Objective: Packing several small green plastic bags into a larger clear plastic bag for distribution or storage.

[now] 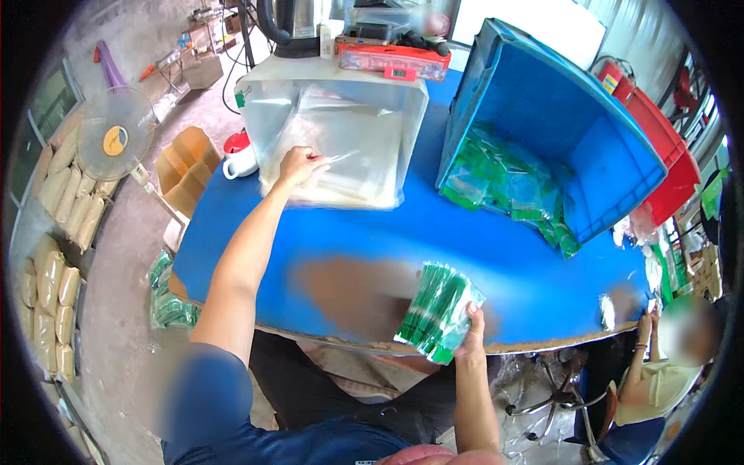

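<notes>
My left hand (301, 164) reaches into a translucent white bin (260, 97) lying on its side at the back of the table. Its fingers pinch the edge of a clear plastic bag (337, 158) above a pile of similar clear bags (364, 128). Close to the front edge, my right hand (471, 332) is closed round one end of a bundle of green packets (438, 312), which it holds tilted above the blue tabletop. The packets are stacked side by side, with shiny clear wrapping at their edges.
A blue crate (542, 85) lies on its side at the right, with many green packets (496, 174) inside and spilling out. A white mug (240, 163) stands left of the bin. A red box (394, 60) rests on the bin. Another person (651, 380) sits at the right end.
</notes>
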Tool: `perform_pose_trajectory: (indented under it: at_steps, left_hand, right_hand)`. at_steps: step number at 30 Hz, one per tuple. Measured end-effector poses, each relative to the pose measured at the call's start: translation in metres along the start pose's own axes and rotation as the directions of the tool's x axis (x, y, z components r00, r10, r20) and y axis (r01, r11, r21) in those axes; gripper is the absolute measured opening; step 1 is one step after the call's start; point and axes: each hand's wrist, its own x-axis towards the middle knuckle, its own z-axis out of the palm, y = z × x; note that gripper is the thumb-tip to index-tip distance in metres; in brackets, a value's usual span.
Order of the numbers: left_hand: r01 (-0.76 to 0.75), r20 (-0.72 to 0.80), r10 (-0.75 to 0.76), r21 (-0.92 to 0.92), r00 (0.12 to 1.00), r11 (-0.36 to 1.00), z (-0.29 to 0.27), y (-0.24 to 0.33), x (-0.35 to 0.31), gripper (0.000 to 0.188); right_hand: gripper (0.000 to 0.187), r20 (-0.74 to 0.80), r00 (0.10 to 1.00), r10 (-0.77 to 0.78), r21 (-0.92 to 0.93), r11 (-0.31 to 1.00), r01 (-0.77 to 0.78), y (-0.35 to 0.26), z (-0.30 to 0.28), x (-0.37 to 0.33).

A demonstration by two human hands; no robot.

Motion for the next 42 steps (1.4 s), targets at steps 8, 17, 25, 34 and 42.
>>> perform_pose_trajectory:
  at_steps: [8,17,25,34,42]
  left_hand:
    - [-0.279,-0.117,0.323,0.285,0.939,0.917,0.009,0.057,-0.058,0.022]
    - [-0.318,-0.151,0.394,0.372,0.907,0.872,-0.022,0.089,-0.049,0.014]
    - [-0.548,0.041,0.548,0.146,0.835,0.824,-0.025,0.158,-0.122,0.021]
    - [-0.361,0.015,0.361,0.006,0.932,0.932,-0.01,0.144,-0.159,0.024]
    - [-0.23,0.0,0.244,-0.339,0.97,0.912,0.011,0.195,-0.233,0.019]
  right_hand:
    - [0.072,0.001,1.0,0.02,0.045,0.999,-0.02,0.0,0.008,0.006]
    - [0.057,0.049,0.998,0.049,0.112,0.992,-0.054,-0.003,0.011,0.01]
    - [0.057,0.09,0.996,-0.007,0.059,0.998,0.001,0.0,0.006,0.018]
    - [0.065,0.029,0.992,-0.122,-0.275,0.953,0.125,-0.001,0.023,-0.002]
    - [0.043,0.051,0.999,0.006,-0.391,0.92,0.015,-0.007,0.105,-0.023]
